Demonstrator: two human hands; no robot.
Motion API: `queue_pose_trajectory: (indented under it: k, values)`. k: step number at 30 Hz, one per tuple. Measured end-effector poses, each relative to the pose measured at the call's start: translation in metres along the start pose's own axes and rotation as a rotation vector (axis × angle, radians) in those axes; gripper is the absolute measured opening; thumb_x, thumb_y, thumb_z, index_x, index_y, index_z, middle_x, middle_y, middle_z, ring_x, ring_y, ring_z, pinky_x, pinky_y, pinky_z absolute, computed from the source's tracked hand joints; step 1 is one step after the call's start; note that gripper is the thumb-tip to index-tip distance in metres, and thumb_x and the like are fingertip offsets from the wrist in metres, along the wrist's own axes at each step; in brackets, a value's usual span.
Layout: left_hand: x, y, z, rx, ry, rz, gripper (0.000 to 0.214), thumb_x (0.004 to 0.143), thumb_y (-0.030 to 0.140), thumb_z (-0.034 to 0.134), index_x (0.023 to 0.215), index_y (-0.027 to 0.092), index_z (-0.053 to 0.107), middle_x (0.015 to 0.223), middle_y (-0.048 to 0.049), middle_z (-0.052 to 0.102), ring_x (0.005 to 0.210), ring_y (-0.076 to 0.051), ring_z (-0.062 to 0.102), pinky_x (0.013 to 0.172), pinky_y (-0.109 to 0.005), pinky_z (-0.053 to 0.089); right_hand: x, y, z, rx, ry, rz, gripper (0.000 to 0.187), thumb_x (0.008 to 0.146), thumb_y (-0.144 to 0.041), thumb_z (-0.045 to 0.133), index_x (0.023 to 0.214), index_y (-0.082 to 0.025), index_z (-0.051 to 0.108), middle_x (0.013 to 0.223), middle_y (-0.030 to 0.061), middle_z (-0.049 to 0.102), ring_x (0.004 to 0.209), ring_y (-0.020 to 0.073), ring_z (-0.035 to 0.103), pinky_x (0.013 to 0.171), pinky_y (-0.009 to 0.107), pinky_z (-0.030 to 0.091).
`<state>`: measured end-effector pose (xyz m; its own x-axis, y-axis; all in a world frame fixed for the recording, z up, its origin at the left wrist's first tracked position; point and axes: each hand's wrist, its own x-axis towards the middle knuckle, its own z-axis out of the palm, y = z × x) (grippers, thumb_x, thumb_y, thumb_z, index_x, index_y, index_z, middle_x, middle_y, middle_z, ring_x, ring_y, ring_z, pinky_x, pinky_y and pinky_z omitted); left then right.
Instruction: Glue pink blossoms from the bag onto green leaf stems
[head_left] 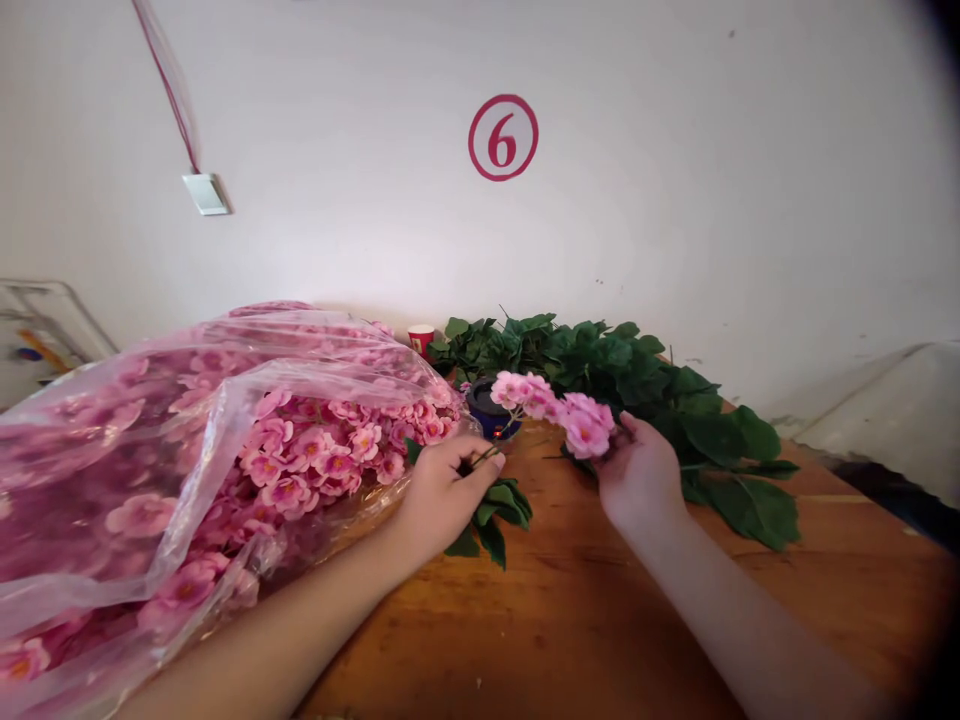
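My left hand is closed in a pinch on the green stem end of an artificial pink flower sprig, just above a small cluster of green leaves on the wooden table. My right hand grips the blossom end of the same sprig, fingers curled around the pink flowers. The sprig spans between both hands above the table. A large clear plastic bag full of pink artificial flowers lies at the left, touching my left forearm.
A heap of green artificial leaves lies along the wall behind my hands. A small dark blue pot and a red paper cup stand near the wall. A red circled 6 marks the wall. Grey covered object at right.
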<state>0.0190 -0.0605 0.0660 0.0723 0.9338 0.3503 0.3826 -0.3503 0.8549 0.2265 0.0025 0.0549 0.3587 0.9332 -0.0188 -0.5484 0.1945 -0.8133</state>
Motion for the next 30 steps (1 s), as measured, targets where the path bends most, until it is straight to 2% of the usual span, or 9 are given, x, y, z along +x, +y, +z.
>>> queue_pose_trajectory:
  k: [4, 7, 12, 15, 18, 22, 24, 27, 30]
  values:
    - [0.006, -0.026, 0.010, 0.158, -0.139, -0.033, 0.021, 0.081, 0.031, 0.058, 0.069, 0.015, 0.063, 0.065, 0.0009, 0.060, 0.061, -0.010, 0.050, 0.058, -0.022, 0.036, 0.004, -0.004, 0.000, -0.164, 0.131, -0.107, 0.016, 0.066, -0.032, 0.065, 0.073, -0.020, 0.057, 0.074, -0.0020, 0.054, 0.061, 0.0103, 0.044, 0.048, 0.022, 0.033]
    - [0.007, -0.036, 0.013, 0.273, -0.238, -0.054, 0.014, 0.074, 0.029, 0.064, 0.069, 0.016, 0.063, 0.067, 0.0014, 0.063, 0.061, -0.011, 0.053, 0.057, -0.021, 0.035, -0.002, -0.002, 0.003, -0.363, -0.036, -0.216, 0.016, 0.068, -0.035, 0.067, 0.072, -0.020, 0.061, 0.075, -0.0006, 0.056, 0.064, 0.0113, 0.046, 0.051, 0.023, 0.034]
    - [0.007, -0.041, 0.013, 0.476, -0.326, -0.021, 0.022, 0.068, 0.038, 0.070, 0.068, 0.017, 0.062, 0.066, 0.0024, 0.062, 0.060, -0.011, 0.052, 0.054, -0.022, 0.029, -0.015, 0.011, 0.004, -0.568, -0.374, -0.070, 0.026, 0.074, -0.047, 0.066, 0.075, -0.021, 0.060, 0.066, -0.0010, 0.056, 0.057, 0.0134, 0.050, 0.051, 0.026, 0.037]
    - [0.008, -0.045, 0.014, 0.492, -0.288, -0.002, 0.040, 0.072, 0.055, 0.065, 0.064, 0.017, 0.058, 0.060, 0.0027, 0.057, 0.057, -0.010, 0.049, 0.051, -0.023, 0.025, -0.019, 0.020, 0.003, -0.750, -0.460, -0.122, 0.029, 0.077, -0.049, 0.062, 0.073, -0.020, 0.060, 0.067, 0.0003, 0.059, 0.058, 0.0147, 0.051, 0.054, 0.028, 0.039]
    - [0.009, -0.051, 0.016, 0.499, -0.231, 0.022, 0.049, 0.076, 0.063, 0.057, 0.061, 0.016, 0.056, 0.057, 0.0019, 0.053, 0.055, -0.011, 0.048, 0.052, -0.024, 0.025, -0.022, 0.027, 0.000, -0.963, -0.528, -0.350, 0.028, 0.084, -0.047, 0.054, 0.076, -0.021, 0.062, 0.075, 0.0036, 0.063, 0.069, 0.0190, 0.056, 0.064, 0.033, 0.043]
    - [0.007, -0.062, 0.014, 0.524, -0.197, 0.039, 0.039, 0.080, 0.053, 0.057, 0.065, 0.017, 0.061, 0.059, -0.0004, 0.057, 0.058, -0.013, 0.052, 0.054, -0.025, 0.031, -0.037, 0.031, 0.005, -1.165, -0.693, -0.785, 0.018, 0.086, -0.038, 0.055, 0.082, -0.023, 0.064, 0.092, 0.0060, 0.067, 0.095, 0.0258, 0.057, 0.084, 0.042, 0.042]
    - [0.006, -0.065, 0.015, 0.525, -0.202, 0.081, 0.027, 0.081, 0.043, 0.057, 0.072, 0.018, 0.066, 0.067, -0.0016, 0.062, 0.066, -0.015, 0.057, 0.060, -0.026, 0.038, -0.051, 0.030, 0.017, -1.202, -0.795, -0.897, 0.014, 0.086, -0.035, 0.056, 0.088, -0.024, 0.065, 0.097, 0.0056, 0.066, 0.105, 0.0270, 0.054, 0.092, 0.045, 0.039]
    - [0.004, -0.063, 0.026, 0.484, -0.175, 0.097, 0.015, 0.080, 0.032, 0.060, 0.081, 0.020, 0.069, 0.084, -0.0030, 0.064, 0.083, -0.018, 0.061, 0.074, -0.028, 0.047, -0.077, 0.030, 0.046, -1.199, -0.992, -0.896, 0.022, 0.087, -0.036, 0.056, 0.105, -0.025, 0.063, 0.113, 0.0070, 0.061, 0.114, 0.0260, 0.051, 0.101, 0.046, 0.037]
    - [0.008, -0.047, 0.044, 0.470, 0.027, -0.014, 0.019, 0.084, 0.030, 0.057, 0.097, 0.023, 0.068, 0.097, -0.0049, 0.061, 0.100, -0.020, 0.058, 0.083, -0.029, 0.050, -0.097, 0.038, 0.082, -1.198, -1.179, -0.768, 0.044, 0.084, -0.045, 0.059, 0.126, -0.029, 0.055, 0.139, 0.0095, 0.042, 0.131, 0.0287, 0.038, 0.106, 0.047, 0.034]
